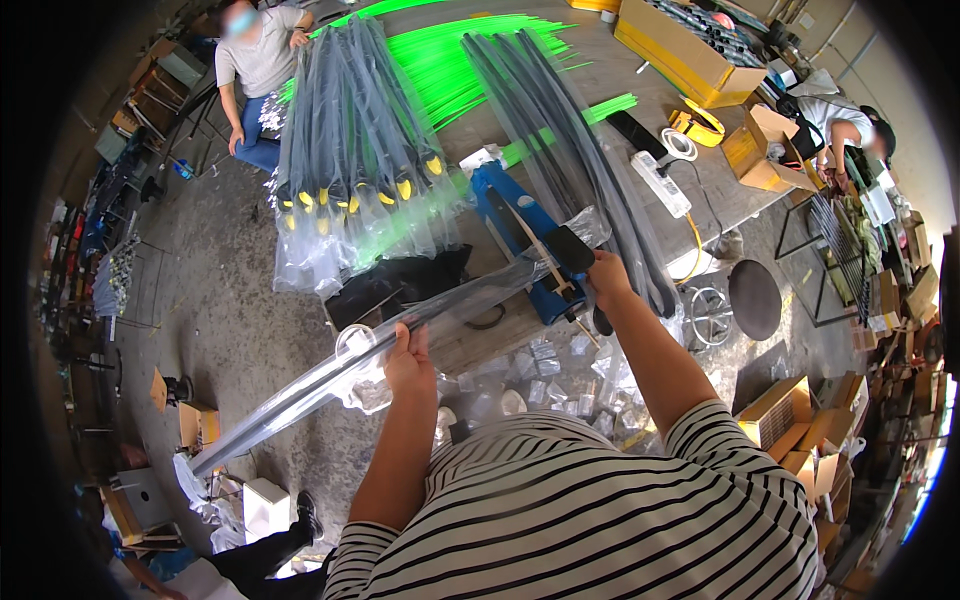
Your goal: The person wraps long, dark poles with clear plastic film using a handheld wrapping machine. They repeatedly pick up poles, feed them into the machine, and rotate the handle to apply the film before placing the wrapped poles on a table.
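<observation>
A long dark rod in a clear plastic sleeve [300, 392] slants from the lower left up to the blue bag sealer [519, 236] on the table. My left hand [408, 362] is closed around the sleeve near its middle. The sleeve's upper end crosses the sealer. At the sealer's right side, my right hand [610, 278] is closed at its black handle [571, 248]; the fingertips are partly hidden. Left of the sealer lies a row of dark bagged rods with yellow tags [352, 140]. More bagged dark rods [560, 130] lie behind and to the right.
Bright green strips [450, 60] cover the far table. A white power strip [660, 184], yellow tape dispenser [697, 124] and cardboard box [685, 50] are at right. A round stool [754, 300] stands beyond the table. One person sits far left; another bends far right.
</observation>
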Demonstrator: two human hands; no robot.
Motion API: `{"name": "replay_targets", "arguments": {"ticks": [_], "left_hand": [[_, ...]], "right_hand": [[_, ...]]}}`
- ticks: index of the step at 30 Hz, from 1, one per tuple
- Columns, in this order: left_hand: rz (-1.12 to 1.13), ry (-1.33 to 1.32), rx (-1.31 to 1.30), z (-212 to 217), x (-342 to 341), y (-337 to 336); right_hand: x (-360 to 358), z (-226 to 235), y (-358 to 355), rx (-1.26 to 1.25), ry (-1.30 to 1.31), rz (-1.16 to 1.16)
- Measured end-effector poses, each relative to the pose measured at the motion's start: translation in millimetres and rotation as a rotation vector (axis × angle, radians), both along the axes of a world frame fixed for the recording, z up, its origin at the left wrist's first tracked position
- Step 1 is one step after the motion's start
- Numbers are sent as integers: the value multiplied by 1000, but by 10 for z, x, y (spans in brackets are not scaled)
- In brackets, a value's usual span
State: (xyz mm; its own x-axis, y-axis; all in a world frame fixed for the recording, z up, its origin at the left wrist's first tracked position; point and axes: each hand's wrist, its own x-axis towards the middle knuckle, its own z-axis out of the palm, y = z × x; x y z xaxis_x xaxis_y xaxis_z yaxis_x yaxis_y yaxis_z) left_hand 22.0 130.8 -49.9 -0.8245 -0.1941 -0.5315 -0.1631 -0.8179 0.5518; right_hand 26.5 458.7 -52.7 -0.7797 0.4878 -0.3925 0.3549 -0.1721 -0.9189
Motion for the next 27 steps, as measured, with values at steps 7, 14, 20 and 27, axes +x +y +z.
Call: {"name": "replay_targets", "arguments": {"ticks": [7, 14, 20, 27], "left_hand": [[9, -2, 16, 60, -16, 23], [6, -27, 27, 77, -10, 22], [28, -43, 14, 112, -49, 72], [41, -38, 35, 12, -119, 52]], "right_hand": [[290, 358, -187, 1295, 219, 206], [255, 653, -602, 1365, 299, 619], [412, 662, -471, 1259, 310, 476], [670, 1147, -477, 1459, 571, 279]]}}
